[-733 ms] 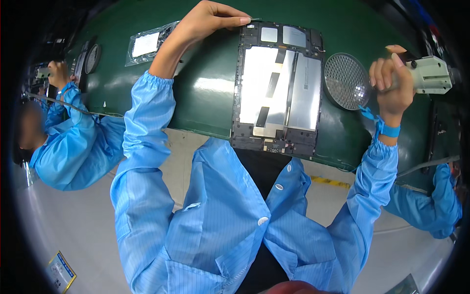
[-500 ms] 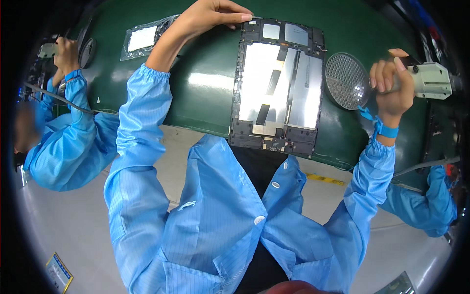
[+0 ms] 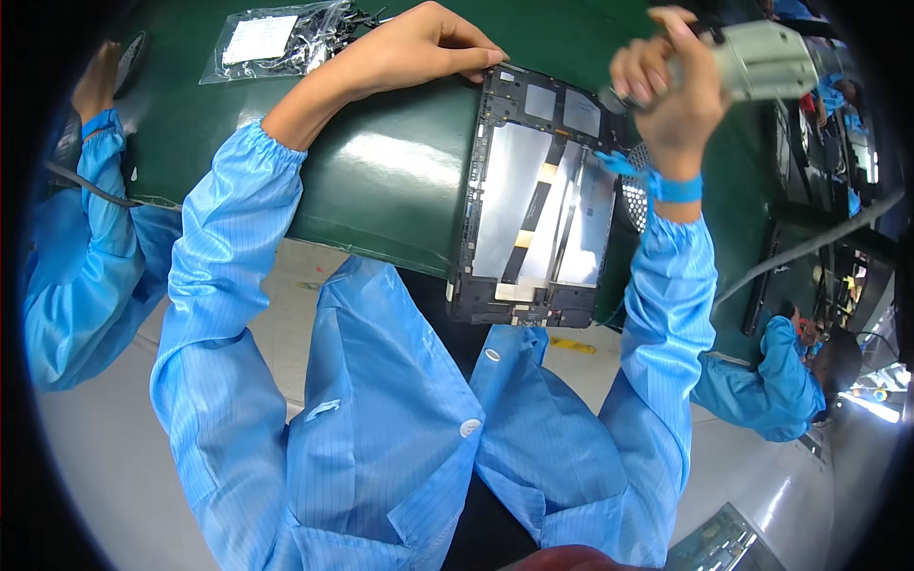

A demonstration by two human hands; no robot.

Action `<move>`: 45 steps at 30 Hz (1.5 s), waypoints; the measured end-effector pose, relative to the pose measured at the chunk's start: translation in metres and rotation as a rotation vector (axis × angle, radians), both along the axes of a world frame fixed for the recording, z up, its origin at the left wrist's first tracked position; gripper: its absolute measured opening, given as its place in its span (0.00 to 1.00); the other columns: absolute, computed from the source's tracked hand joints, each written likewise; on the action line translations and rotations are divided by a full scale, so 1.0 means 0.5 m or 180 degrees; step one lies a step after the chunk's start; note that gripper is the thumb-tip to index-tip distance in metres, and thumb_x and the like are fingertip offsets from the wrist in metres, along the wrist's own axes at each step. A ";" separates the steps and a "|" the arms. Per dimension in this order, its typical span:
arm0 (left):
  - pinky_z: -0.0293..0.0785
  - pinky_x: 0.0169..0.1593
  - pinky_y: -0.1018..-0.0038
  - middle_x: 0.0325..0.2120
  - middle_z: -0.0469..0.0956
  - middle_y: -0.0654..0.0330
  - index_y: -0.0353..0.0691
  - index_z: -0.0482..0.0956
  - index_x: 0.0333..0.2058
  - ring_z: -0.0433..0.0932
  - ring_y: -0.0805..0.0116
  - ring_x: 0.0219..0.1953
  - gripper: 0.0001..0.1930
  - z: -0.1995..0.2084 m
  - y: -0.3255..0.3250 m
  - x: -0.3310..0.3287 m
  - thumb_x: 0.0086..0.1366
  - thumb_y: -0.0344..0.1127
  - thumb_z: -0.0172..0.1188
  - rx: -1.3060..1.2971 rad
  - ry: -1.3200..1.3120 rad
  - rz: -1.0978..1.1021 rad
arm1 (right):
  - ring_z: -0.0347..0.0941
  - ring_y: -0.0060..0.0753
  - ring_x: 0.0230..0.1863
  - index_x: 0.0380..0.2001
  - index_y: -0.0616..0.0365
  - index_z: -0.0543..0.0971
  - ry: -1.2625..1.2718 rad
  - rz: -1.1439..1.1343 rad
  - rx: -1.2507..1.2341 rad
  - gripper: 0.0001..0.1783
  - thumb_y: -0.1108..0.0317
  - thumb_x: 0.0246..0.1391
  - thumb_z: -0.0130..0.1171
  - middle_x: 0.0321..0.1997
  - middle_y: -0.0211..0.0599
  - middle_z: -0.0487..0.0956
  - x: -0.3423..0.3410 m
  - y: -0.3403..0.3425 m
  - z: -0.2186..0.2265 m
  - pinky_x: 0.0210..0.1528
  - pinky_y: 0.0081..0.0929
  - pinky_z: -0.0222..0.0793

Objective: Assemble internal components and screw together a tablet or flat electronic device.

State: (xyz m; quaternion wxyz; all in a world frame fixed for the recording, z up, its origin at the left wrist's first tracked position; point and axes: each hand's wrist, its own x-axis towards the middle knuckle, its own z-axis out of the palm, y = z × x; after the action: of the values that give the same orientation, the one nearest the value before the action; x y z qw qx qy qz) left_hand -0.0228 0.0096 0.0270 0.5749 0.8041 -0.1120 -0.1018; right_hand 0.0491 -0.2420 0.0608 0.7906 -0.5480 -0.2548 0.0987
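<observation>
Brought nearer the tablet, whose far-left corner seems pinched steady by the left hand, the tool is clasped by the right hand.

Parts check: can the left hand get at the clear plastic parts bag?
Likely yes: the bag lies on the green table left of the left hand, nothing visible blocking it, though that hand is at a corner of the flat black-and-silver device.
</observation>
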 end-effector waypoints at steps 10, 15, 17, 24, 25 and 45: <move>0.73 0.34 0.77 0.24 0.83 0.61 0.26 0.85 0.35 0.76 0.77 0.27 0.12 -0.013 -0.010 0.015 0.67 0.33 0.63 -0.0366 0.0005 -0.0087 | 0.56 0.21 0.09 0.40 0.61 0.74 -0.0066 0.0019 -0.0119 0.11 0.63 0.68 0.52 0.11 0.24 0.58 -0.040 0.154 0.006 0.15 0.24 0.61; 0.73 0.33 0.75 0.24 0.83 0.59 0.26 0.85 0.36 0.75 0.76 0.27 0.11 -0.021 -0.009 0.014 0.65 0.32 0.64 -0.0578 -0.0031 -0.0033 | 0.55 0.21 0.09 0.40 0.61 0.74 -0.0284 -0.0042 -0.0163 0.12 0.61 0.67 0.52 0.11 0.23 0.58 -0.045 0.167 0.001 0.15 0.24 0.60; 0.73 0.33 0.75 0.24 0.83 0.59 0.26 0.85 0.36 0.75 0.76 0.27 0.11 -0.022 -0.007 0.013 0.65 0.33 0.64 -0.0616 -0.0020 -0.0015 | 0.55 0.20 0.09 0.40 0.61 0.74 -0.0319 -0.0052 -0.0214 0.13 0.61 0.67 0.52 0.11 0.23 0.57 -0.048 0.171 0.003 0.15 0.24 0.60; 0.73 0.34 0.75 0.25 0.84 0.59 0.27 0.85 0.38 0.75 0.76 0.27 0.12 -0.023 -0.003 0.009 0.65 0.33 0.64 -0.0584 -0.0046 0.0000 | 0.54 0.20 0.10 0.39 0.61 0.75 -0.0268 -0.0148 -0.0169 0.14 0.60 0.66 0.51 0.12 0.22 0.56 -0.048 0.171 0.000 0.16 0.23 0.58; 0.73 0.34 0.75 0.25 0.84 0.59 0.27 0.85 0.38 0.75 0.75 0.27 0.12 -0.023 -0.002 0.009 0.65 0.33 0.64 -0.0573 -0.0051 -0.0003 | 0.54 0.20 0.10 0.39 0.61 0.75 -0.0263 -0.0117 -0.0155 0.14 0.59 0.66 0.50 0.12 0.22 0.56 -0.047 0.170 -0.001 0.16 0.23 0.58; 0.72 0.33 0.73 0.24 0.83 0.58 0.26 0.85 0.35 0.75 0.74 0.26 0.14 -0.021 -0.008 0.004 0.65 0.36 0.64 -0.0822 0.0051 0.0055 | 0.54 0.18 0.10 0.41 0.61 0.77 -0.0238 -0.0093 -0.0677 0.17 0.56 0.67 0.53 0.12 0.19 0.54 -0.057 0.188 0.018 0.15 0.21 0.57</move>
State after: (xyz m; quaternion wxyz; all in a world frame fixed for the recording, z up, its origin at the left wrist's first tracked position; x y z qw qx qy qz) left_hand -0.0206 0.0058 0.0167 0.6753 0.7235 -0.1127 -0.0880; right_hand 0.0208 -0.1481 0.0698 0.7193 -0.6357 -0.2642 0.0931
